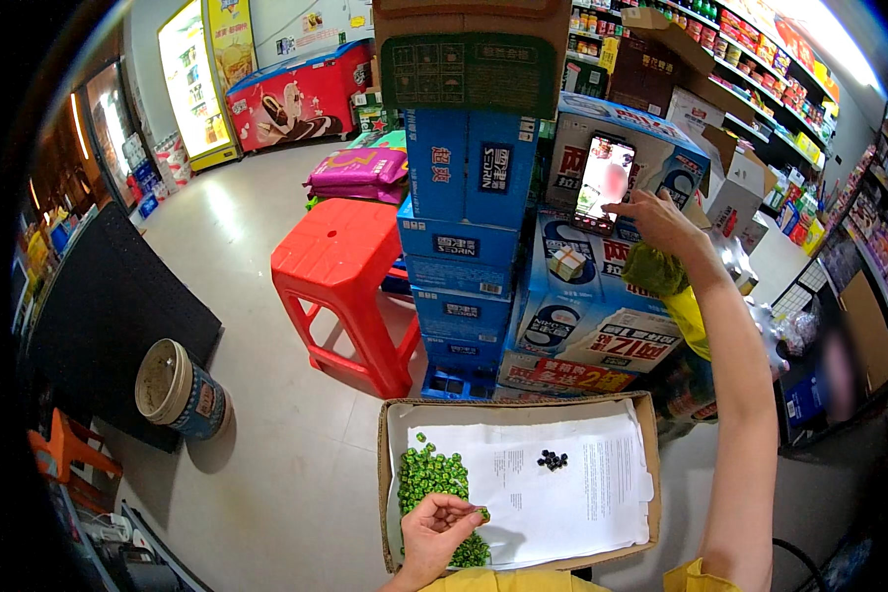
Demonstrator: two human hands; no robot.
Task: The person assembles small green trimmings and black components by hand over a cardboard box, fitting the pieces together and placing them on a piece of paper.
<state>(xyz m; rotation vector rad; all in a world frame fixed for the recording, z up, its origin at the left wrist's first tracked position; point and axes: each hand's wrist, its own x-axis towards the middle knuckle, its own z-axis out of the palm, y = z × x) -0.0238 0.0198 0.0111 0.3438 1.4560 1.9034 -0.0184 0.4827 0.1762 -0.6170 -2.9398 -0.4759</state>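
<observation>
My left hand is closed in a pinch over the near left part of a shallow cardboard tray. Between thumb and fingertips sits a small shiny green bead. Beneath and beside that hand lies a heap of green beads, partly hidden by it. Several black beads form a small cluster on the white printed paper lining the tray. Stretched far forward, my right hand has its index finger at the lower edge of a lit phone propped against a blue carton; it holds nothing.
Stacked blue cartons stand just beyond the tray. Left of them is a red plastic stool, then a bucket on the floor. Green-and-yellow bags hang by my right forearm. Stocked shelves line the right side.
</observation>
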